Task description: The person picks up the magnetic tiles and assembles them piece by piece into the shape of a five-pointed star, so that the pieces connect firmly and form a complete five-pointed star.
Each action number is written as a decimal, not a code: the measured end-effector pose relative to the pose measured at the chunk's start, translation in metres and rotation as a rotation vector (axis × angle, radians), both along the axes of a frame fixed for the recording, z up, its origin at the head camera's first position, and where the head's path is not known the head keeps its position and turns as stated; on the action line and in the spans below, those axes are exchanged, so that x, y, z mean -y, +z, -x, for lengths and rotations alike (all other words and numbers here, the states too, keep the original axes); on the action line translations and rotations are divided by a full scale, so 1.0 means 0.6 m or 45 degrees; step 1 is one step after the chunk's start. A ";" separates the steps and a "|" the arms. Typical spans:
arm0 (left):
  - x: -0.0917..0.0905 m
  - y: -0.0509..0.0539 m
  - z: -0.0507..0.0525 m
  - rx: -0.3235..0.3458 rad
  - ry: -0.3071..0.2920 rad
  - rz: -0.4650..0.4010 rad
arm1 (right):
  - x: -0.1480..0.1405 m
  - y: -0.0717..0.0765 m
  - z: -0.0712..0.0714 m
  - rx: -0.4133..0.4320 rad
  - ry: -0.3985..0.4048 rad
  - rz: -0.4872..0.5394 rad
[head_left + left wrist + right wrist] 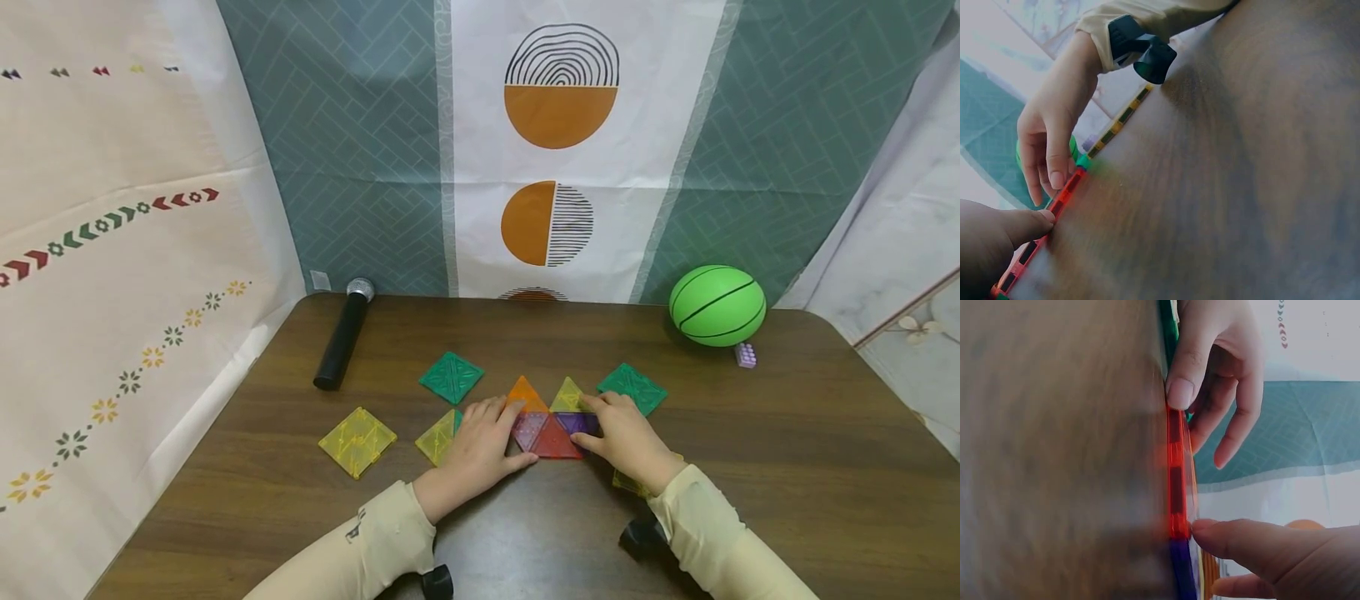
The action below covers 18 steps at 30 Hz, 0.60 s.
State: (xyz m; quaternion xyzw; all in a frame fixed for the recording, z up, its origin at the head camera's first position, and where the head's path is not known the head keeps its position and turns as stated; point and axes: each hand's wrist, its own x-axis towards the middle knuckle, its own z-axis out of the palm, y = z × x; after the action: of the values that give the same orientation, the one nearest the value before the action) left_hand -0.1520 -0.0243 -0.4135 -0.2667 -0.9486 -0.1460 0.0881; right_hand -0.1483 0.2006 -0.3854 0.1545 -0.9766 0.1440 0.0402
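Flat triangular tiles lie together mid-table in the head view: orange, pale purple, red, dark purple and yellow. My left hand rests at their left side, fingertips at the orange tile and thumb at the red tile's lower left corner. From the right, my right hand touches the yellow tile with a finger, its thumb beside the dark purple one. In the right wrist view, the left thumb meets one end of the red edge; my right thumb is near the other.
Yellow square and a partly covered yellow piece lie left. Green squares sit farther back; another yellow piece is under the right wrist. A microphone, green ball and purple block stand near the back.
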 end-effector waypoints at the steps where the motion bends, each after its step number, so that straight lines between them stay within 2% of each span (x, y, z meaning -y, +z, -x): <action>1: 0.000 -0.001 0.000 0.001 0.003 0.000 | 0.001 0.000 0.000 -0.006 -0.001 0.004; 6: -0.001 -0.001 0.000 0.016 0.010 -0.057 | 0.001 -0.002 0.000 -0.008 -0.028 0.034; 12: 0.000 -0.003 0.000 0.042 0.019 -0.189 | -0.001 -0.002 0.001 0.039 -0.051 0.093; 18: 0.000 -0.002 -0.002 0.056 0.023 -0.258 | -0.004 -0.001 0.005 0.087 -0.086 0.183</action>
State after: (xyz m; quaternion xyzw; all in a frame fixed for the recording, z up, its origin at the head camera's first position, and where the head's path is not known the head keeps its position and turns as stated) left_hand -0.1506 -0.0246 -0.4148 -0.2445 -0.9330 -0.2462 0.0952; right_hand -0.1514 0.2030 -0.3860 0.1131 -0.9692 0.2175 0.0226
